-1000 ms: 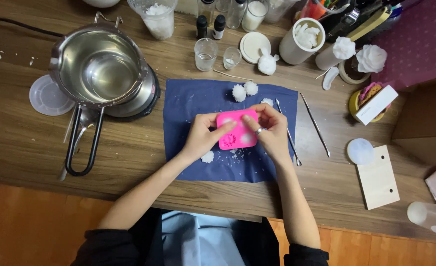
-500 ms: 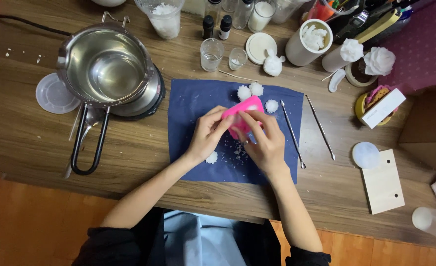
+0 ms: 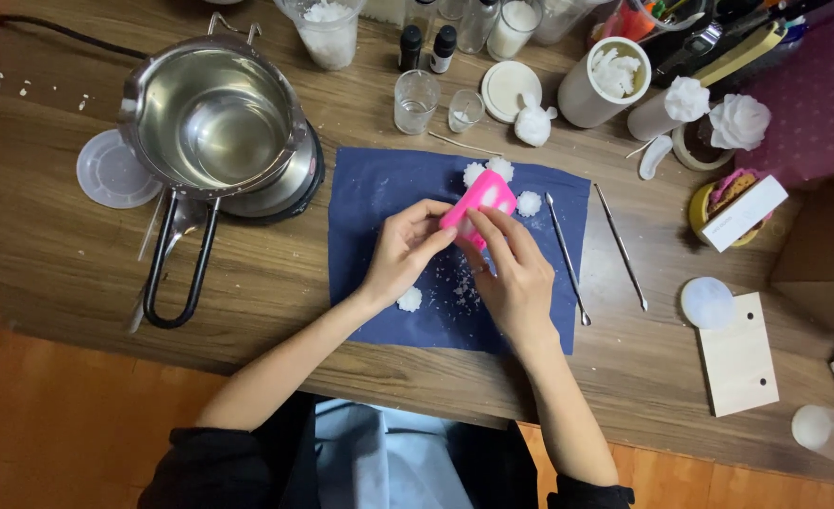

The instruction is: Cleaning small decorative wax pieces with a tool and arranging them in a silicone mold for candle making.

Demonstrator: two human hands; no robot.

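**Two hands flexing a soft pink mould over a blue cloth**

Two sets of fingers were closed on the pink mould (image 3: 478, 201), which stood tilted on edge above the middle of the dark blue cloth (image 3: 370, 198). The left hand (image 3: 400, 253) pinched its lower left side, thumb and fingertips curled round the edge; the right hand (image 3: 511, 269) pressed on it from the right and from above with thumb and forefinger. It looked bent rather than flat, so it was probably soft, rubbery and light, likely to spring back if let go. Its rims seemed the best place to hold, leaving the back free for pushing.

Just beyond the mould lay three small white crumbly flowers (image 3: 502, 170), close together and likely brittle enough to break under a careless wrist. A fourth white piece (image 3: 408, 300) sat near the left wrist, and loose white crumbs (image 3: 455, 287) were scattered on the cloth below the hands.

To the right, two thin metal tools (image 3: 566, 259) lay apart from the hands. Farther left, a steel pot (image 3: 212, 118) stood on a small burner, its long handle (image 3: 177, 273) reaching toward the table's near edge. Small glasses (image 3: 415, 99), dark bottles and white containers crowded the far side of the wooden table (image 3: 49, 254).
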